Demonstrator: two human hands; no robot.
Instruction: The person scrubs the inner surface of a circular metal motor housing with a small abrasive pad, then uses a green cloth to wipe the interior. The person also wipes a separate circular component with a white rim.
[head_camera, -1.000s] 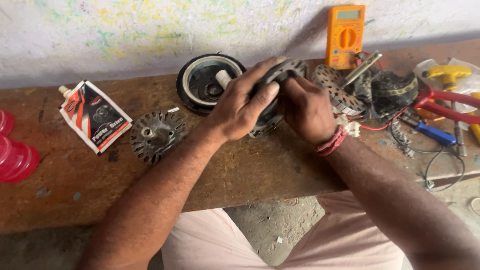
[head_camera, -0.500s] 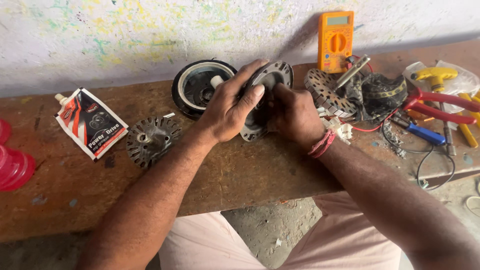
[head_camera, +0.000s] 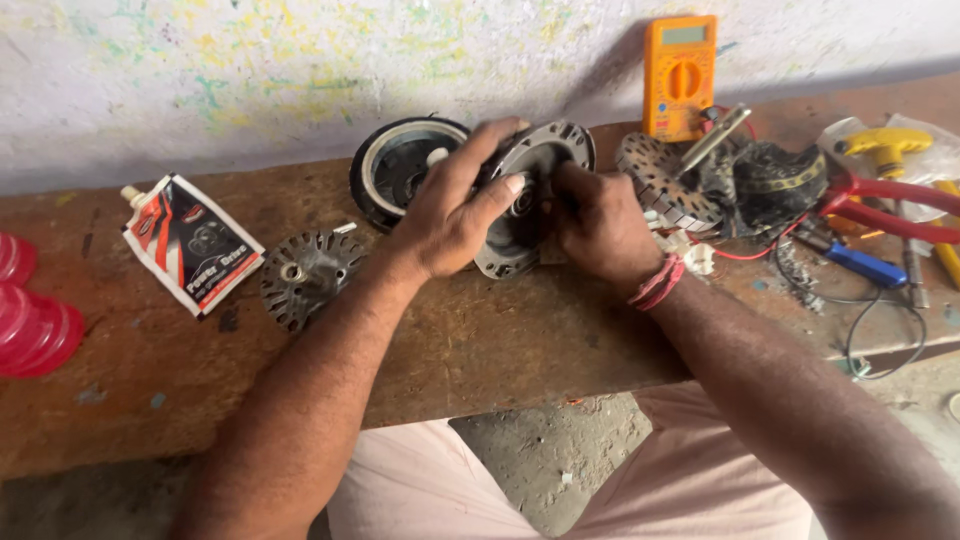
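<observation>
Hands unmoved since earlier, both gripping motor housing (head_camera: 535, 190), wooden bench (head_camera: 480, 330)

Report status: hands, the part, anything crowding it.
Left hand and right hand both grip the round metal motor cover, tilted on edge on the bench. Black round housing close behind; nothing blocking.

Motor housing (head_camera: 535, 195) mid-bench (head_camera: 480, 340); grease pouch (head_camera: 190, 243) far left, multimeter (head_camera: 679, 75) behind-right, pliers (head_camera: 890, 205) far right.
</observation>
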